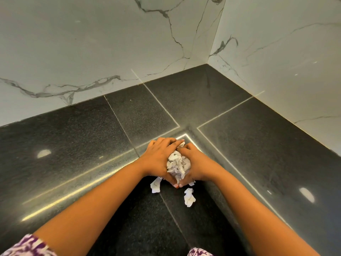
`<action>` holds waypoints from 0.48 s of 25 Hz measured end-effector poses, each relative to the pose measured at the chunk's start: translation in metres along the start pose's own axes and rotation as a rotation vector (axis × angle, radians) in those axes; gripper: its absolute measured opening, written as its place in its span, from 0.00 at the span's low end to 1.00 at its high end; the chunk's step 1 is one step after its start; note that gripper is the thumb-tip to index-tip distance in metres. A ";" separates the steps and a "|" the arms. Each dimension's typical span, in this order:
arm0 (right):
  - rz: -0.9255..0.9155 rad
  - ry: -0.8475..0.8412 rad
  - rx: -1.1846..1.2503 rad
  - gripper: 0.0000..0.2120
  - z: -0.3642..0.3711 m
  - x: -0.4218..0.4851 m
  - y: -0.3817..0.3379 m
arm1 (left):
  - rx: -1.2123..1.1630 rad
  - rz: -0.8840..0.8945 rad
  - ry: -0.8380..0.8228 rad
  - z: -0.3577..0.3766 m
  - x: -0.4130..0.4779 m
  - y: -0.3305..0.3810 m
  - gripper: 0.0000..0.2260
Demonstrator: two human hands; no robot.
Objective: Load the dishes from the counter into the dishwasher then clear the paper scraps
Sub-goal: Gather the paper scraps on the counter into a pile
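Head view, single frame. The left hand and the right hand were recorded pressed close together over the black stone counter. Both were cupped round one wad of crumpled paper scraps.

The wad, white with grey print, was enclosed between the two palms. Only its near upper face was exposed in the gap between the hands. The left fingers were curled over the far top of the wad, reaching across toward the right hand. The right fingers were curled in beside them. The two thumb tips were seen touching on the near side, just below the wad. Whether the wad rested on the counter could not be told (its underside was hidden by the hands).

Three pieces were noted loose on the counter, outside the grip:
- A flat scrap lay just beside the heel of the left hand.
- A small scrap lay against the heel of the right hand.
- A crumpled scrap lay nearer the person than the thumbs, apart from both hands.

A veined marble wall was seen beyond the fingertips. Purple-and-white patterned sleeves were visible at the near ends of the forearms.
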State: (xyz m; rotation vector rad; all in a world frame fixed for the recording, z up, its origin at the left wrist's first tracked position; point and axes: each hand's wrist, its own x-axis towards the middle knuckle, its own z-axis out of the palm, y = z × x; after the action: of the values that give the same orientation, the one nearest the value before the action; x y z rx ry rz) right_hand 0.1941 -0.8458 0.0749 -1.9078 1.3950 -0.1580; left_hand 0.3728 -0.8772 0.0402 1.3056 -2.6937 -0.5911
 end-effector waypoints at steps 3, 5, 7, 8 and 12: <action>-0.024 0.119 0.090 0.31 0.008 -0.007 0.012 | 0.027 0.032 0.061 0.003 -0.002 0.001 0.44; -0.021 0.219 0.201 0.24 0.014 -0.015 0.017 | 0.055 0.057 0.112 0.006 -0.003 0.002 0.33; 0.010 0.249 0.298 0.26 0.015 -0.024 0.019 | 0.056 0.073 0.159 0.009 -0.003 0.002 0.26; 0.025 0.242 0.349 0.28 0.014 -0.028 0.018 | 0.045 0.071 0.170 0.009 -0.003 0.002 0.23; 0.044 0.183 0.322 0.42 0.002 -0.047 0.012 | 0.017 0.068 0.165 0.008 -0.005 0.003 0.22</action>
State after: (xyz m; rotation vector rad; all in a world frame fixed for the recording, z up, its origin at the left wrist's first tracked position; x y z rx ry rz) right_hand 0.1672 -0.8052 0.0806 -1.6259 1.4317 -0.5152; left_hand 0.3719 -0.8696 0.0343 1.2043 -2.6017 -0.4341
